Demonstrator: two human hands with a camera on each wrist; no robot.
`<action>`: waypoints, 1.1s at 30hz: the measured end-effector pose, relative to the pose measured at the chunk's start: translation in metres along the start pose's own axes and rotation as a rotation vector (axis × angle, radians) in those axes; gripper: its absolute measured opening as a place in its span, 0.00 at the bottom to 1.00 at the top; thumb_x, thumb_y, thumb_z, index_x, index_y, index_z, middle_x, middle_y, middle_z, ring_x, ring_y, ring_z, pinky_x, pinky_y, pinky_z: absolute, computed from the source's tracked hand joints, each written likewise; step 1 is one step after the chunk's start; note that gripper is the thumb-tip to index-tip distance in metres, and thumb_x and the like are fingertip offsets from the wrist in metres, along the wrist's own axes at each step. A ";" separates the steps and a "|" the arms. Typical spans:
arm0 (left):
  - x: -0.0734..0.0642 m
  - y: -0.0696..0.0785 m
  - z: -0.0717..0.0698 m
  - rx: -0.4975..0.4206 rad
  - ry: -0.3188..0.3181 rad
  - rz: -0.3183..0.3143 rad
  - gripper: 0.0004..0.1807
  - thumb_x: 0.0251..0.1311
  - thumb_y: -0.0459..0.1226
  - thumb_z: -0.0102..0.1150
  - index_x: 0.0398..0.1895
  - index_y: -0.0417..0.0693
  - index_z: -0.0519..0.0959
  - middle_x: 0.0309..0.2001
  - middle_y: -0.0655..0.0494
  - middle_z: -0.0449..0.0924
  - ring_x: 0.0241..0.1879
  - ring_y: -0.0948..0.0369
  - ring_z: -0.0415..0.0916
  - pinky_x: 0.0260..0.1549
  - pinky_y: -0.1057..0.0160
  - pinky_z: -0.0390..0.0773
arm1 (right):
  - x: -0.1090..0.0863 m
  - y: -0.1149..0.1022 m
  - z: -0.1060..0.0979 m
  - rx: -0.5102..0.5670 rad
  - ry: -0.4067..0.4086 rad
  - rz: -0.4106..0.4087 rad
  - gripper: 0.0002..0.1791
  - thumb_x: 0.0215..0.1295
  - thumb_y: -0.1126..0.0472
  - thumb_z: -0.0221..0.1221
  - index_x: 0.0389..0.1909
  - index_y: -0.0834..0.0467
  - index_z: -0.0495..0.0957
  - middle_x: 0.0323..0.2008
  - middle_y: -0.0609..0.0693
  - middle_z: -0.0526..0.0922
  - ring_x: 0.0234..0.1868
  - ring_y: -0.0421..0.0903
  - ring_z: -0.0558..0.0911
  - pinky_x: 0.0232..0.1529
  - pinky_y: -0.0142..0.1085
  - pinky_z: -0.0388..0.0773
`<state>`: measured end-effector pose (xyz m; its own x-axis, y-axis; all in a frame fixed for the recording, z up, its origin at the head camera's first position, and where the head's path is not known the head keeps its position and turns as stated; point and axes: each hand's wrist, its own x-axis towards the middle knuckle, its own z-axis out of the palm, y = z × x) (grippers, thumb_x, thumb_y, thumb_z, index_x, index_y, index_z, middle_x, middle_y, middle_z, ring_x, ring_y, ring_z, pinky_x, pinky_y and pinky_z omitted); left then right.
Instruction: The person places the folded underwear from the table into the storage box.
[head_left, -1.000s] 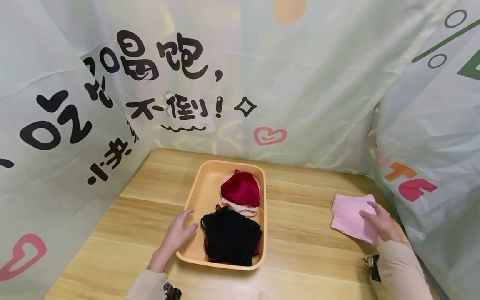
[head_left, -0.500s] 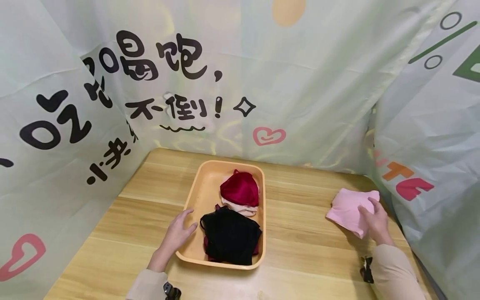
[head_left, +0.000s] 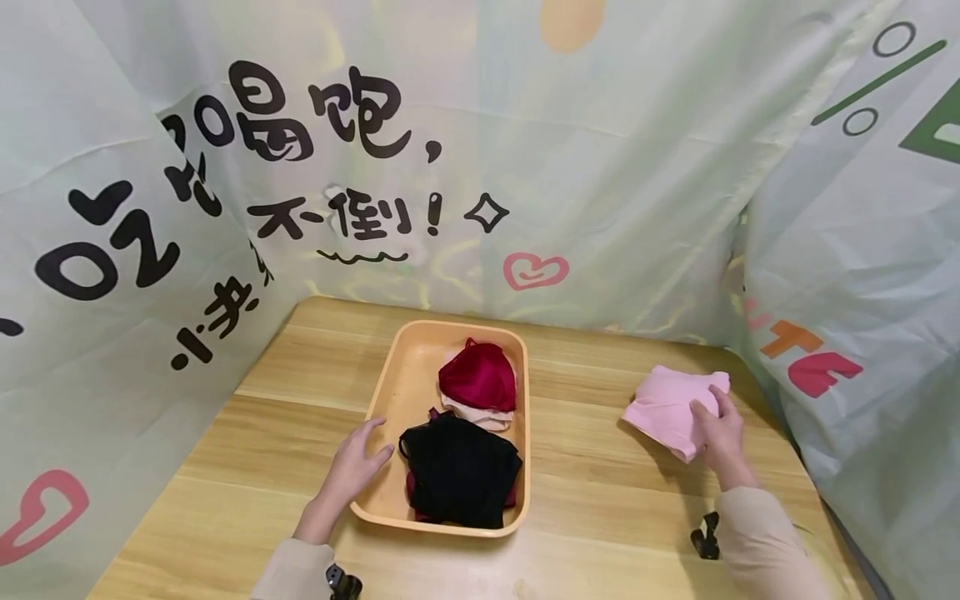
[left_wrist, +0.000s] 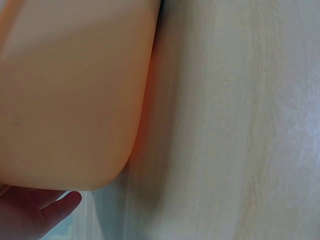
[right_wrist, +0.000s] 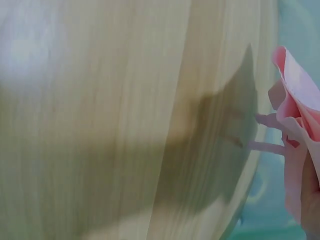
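The person's left hand, thumb and fingers loosely spread, lies over the left rim of an orange tray; the right hand pinches a pink garment above the worktop, toward its right edge. Inside the tray, a red garment lies near the far right corner, a black garment nearer the person. Printed curtains hang beyond the worktop's far edge.
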<state>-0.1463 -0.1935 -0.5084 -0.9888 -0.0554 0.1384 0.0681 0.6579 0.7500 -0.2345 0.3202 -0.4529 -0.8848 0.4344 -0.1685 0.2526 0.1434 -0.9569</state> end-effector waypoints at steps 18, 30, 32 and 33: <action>0.000 0.001 -0.001 -0.003 0.004 0.003 0.26 0.54 0.34 0.59 0.56 0.36 0.68 0.56 0.33 0.68 0.55 0.37 0.65 0.53 0.41 0.67 | -0.041 -0.032 0.063 0.268 -0.317 -0.044 0.34 0.67 0.70 0.42 0.71 0.58 0.39 0.71 0.59 0.41 0.52 0.37 0.64 0.44 0.19 0.71; 0.000 0.000 -0.001 -0.013 0.000 0.006 0.26 0.53 0.34 0.59 0.57 0.36 0.68 0.56 0.33 0.68 0.56 0.38 0.65 0.53 0.42 0.67 | -0.076 -0.036 0.106 0.398 -0.395 -0.044 0.33 0.67 0.73 0.39 0.71 0.57 0.42 0.71 0.55 0.43 0.59 0.43 0.60 0.46 0.22 0.72; 0.000 0.000 -0.001 -0.015 -0.001 0.007 0.26 0.53 0.34 0.59 0.57 0.36 0.68 0.56 0.32 0.68 0.56 0.38 0.65 0.53 0.42 0.67 | -0.080 -0.037 0.113 0.421 -0.409 -0.056 0.32 0.67 0.73 0.39 0.70 0.58 0.42 0.70 0.55 0.45 0.56 0.40 0.62 0.46 0.23 0.72; 0.000 0.000 0.000 -0.017 0.000 0.009 0.26 0.53 0.34 0.59 0.57 0.36 0.68 0.56 0.32 0.68 0.56 0.38 0.65 0.53 0.42 0.67 | -0.082 -0.038 0.116 0.436 -0.416 -0.061 0.32 0.67 0.74 0.39 0.70 0.58 0.42 0.70 0.55 0.46 0.55 0.40 0.63 0.46 0.24 0.72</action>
<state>-0.1461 -0.1937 -0.5080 -0.9882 -0.0495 0.1449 0.0790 0.6454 0.7597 -0.2172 0.1761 -0.4303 -0.9937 0.0404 -0.1049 0.0910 -0.2586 -0.9617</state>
